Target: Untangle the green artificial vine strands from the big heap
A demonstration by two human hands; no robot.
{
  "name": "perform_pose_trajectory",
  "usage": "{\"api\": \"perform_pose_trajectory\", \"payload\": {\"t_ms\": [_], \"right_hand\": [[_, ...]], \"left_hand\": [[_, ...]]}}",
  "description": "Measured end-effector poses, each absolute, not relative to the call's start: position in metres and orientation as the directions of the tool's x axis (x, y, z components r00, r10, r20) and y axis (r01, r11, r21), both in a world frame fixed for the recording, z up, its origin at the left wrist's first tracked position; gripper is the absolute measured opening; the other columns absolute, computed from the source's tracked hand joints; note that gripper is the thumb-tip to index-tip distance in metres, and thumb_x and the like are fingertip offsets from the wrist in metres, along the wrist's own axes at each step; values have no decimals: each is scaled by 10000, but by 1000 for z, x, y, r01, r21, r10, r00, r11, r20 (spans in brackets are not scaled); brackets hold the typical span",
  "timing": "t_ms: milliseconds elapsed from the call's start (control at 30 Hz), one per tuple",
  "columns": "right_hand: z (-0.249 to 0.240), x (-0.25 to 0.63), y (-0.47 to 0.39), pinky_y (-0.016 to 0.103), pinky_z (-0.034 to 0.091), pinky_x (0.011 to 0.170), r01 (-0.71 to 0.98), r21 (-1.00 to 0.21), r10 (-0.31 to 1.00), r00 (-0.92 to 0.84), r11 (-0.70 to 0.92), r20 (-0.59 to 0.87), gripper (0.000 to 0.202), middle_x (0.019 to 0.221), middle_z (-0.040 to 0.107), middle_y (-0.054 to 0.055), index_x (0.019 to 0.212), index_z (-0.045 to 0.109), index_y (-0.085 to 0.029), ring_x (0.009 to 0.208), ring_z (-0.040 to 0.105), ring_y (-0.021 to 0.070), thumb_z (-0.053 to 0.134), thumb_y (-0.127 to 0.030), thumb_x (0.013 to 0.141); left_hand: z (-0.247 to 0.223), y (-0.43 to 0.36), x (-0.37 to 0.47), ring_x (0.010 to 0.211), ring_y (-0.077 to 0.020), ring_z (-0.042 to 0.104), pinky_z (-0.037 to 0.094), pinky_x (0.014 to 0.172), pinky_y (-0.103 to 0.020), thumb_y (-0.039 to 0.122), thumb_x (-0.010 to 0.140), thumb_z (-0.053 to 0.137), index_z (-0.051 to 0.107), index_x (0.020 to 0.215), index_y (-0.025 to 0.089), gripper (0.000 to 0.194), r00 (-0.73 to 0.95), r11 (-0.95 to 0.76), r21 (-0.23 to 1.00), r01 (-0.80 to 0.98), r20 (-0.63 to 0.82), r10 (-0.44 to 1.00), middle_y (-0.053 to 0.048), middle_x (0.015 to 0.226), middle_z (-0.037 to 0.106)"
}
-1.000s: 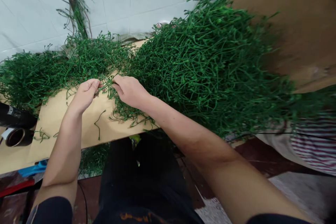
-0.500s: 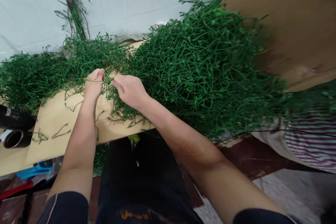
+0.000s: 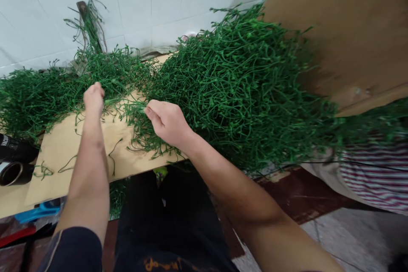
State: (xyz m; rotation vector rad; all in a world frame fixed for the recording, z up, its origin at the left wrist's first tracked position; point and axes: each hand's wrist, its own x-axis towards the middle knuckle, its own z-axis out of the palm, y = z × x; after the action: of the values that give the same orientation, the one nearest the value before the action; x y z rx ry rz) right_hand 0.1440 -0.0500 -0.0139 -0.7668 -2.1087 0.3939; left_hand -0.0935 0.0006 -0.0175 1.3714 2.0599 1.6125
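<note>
My left hand is closed at the near edge of the left heap of green stems, above the pale board. A blurred green strand runs from it toward the right. My right hand is closed in a pinch on thin green stems, at the left side of the large green heap. The stems between the hands are smeared by motion. A few loose stems lie on the board below.
A black cup and a dark container stand at the left. Upright brown board at the right, with striped cloth below it. Blue and red objects lie below the board. Tiled wall behind.
My left hand has moved left, away from my right hand, which has shifted slightly right and down. The gap between them is wider. The whole view has shifted a little.
</note>
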Motion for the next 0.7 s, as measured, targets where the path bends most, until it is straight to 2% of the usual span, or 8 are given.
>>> {"api": "perform_pose_trajectory", "payload": {"t_ms": [67,133,300,367,467,567,633,700], "right_hand": [[-16,153,-46,243,290,548,320,-603,679,-431,731,595,308,557,379,-17,630,331,-198,522,353,91,325,-333,906],[-19,158,-40,240,288,535,300,-667,726,-392,682,565,326,536,355,-28,613,328,-200,511,345,87,350,-349,901],[-20,152,-34,246,303,561,231,-721,749,-329,654,575,317,554,395,-29,622,398,-189,534,366,83,395,-358,891],[-18,151,-34,249,314,572,208,-730,753,-298,651,586,326,563,418,-25,633,438,-182,545,379,83,409,-382,889],[-17,156,-27,253,333,581,171,-759,775,-215,629,594,348,575,423,-20,657,494,-171,557,391,84,431,-429,882],[-18,164,-13,260,349,580,136,-796,807,-106,590,581,380,575,395,-22,692,512,-174,554,388,85,412,-488,881],[-18,167,-3,263,364,586,130,-806,816,-50,578,577,399,594,397,-18,739,523,-180,572,407,89,374,-519,887],[-17,167,4,266,390,609,132,-801,809,-23,584,587,416,639,431,-8,801,537,-184,616,445,95,334,-536,892]], "left_hand": [[-18,-10,-106,422,-100,257,225,472,-253,309,878,389,365,502,202,392,-560,-17,856,516,352,750,57,415,279],[-20,-19,-105,428,-96,270,231,470,-249,333,861,413,399,508,198,377,-481,-36,838,545,347,805,54,424,296],[-17,-27,-75,495,-99,361,319,514,-229,336,818,446,566,654,166,265,-281,-96,757,647,353,892,35,504,389],[-15,-31,-70,588,-114,463,407,607,-240,294,799,455,608,813,151,210,-251,-82,714,696,349,903,6,628,512],[-15,-55,-71,897,-190,574,454,860,-340,302,779,486,582,1073,143,348,-230,-12,554,832,365,902,-81,988,611],[-28,-101,-67,1254,-284,427,332,1056,-447,429,816,451,474,1273,148,537,-127,0,352,936,338,932,-157,1329,472],[-44,-133,-59,1351,-324,308,299,1078,-489,505,830,412,392,1355,139,640,-32,-26,272,962,206,978,-192,1457,326],[-61,-154,-50,1369,-353,271,287,1078,-520,552,820,412,360,1382,135,701,39,-57,193,980,97,994,-214,1485,269]]}}
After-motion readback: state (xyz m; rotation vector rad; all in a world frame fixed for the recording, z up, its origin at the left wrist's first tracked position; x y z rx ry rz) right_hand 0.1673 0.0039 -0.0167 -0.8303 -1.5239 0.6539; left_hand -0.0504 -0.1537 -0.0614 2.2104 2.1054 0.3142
